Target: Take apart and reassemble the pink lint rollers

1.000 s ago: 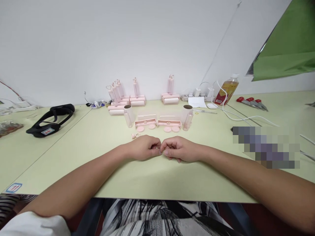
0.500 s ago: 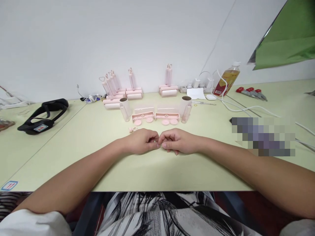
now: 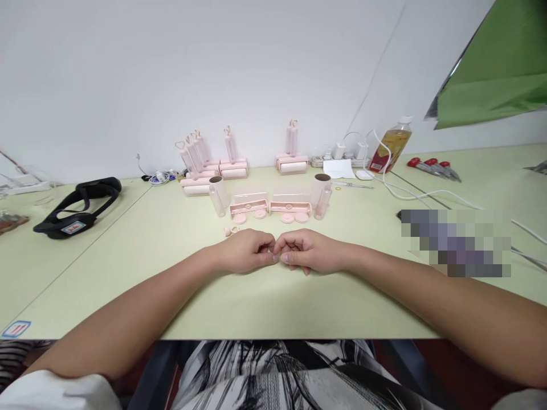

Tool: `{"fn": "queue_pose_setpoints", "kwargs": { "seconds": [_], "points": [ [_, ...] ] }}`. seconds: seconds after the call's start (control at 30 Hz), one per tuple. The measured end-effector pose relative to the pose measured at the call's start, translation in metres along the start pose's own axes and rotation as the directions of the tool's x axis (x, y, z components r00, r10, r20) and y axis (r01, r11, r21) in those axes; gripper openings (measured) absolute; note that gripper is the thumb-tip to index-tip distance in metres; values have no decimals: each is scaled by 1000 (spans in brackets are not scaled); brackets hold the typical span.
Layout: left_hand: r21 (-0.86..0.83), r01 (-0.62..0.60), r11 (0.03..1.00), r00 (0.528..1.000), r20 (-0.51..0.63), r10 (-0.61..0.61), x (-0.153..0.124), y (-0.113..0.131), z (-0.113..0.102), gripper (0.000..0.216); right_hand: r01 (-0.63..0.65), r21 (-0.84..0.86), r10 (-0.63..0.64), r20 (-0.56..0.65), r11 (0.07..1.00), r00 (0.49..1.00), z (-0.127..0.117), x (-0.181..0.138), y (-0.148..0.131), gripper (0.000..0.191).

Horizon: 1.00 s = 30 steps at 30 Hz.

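My left hand rests on the table, its fingers loosely curled with a gap between thumb and forefinger. Facing it, fingertips close together, lies my right hand, also loosely curled with fingers apart. I see nothing in either hand. Just beyond my left hand are small pink pieces. Behind the hands lie a left pink trough-shaped housing and a right one, with several pink discs in front. A white roll stands at the left and another roll at the right, each beside a clear tube.
Along the wall stand several pink lint rollers with upright handles. Right of them are a power strip, white cables, a drink bottle and red-capped tubes. A black head strap lies left; a pixelated object lies right.
The whole view has shifted slightly, so the scene sits a little lower in the picture. My hands keep the same pose on the table.
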<state>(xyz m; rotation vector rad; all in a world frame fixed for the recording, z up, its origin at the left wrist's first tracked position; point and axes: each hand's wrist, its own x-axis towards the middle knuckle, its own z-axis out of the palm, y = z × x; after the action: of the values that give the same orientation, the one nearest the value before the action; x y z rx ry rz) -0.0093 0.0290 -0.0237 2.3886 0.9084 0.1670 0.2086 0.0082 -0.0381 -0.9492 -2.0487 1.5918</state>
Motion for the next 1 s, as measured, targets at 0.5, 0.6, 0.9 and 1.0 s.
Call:
{"fn": "queue_pose_setpoints", "kwargs": {
  "seconds": [0.5,0.6,0.9,1.0],
  "points": [
    [33,-41,999,999,23,40,1,-1,-1,30,5,17,-5,7,1000,1000,0,1,3,24],
    [33,-36,999,999,14,35,1,-3,0,30,-4,19,4,2,1000,1000,0,2,3,24],
    [41,-39,998,999,2,39,1,-1,-1,30,-22,-2,22,3,1000,1000,-1,1,2,18],
    [39,-40,998,999,-5,40,1,0,-2,30,-28,-19,28,6,999,1000,0,1,0,17]
  ]
}}
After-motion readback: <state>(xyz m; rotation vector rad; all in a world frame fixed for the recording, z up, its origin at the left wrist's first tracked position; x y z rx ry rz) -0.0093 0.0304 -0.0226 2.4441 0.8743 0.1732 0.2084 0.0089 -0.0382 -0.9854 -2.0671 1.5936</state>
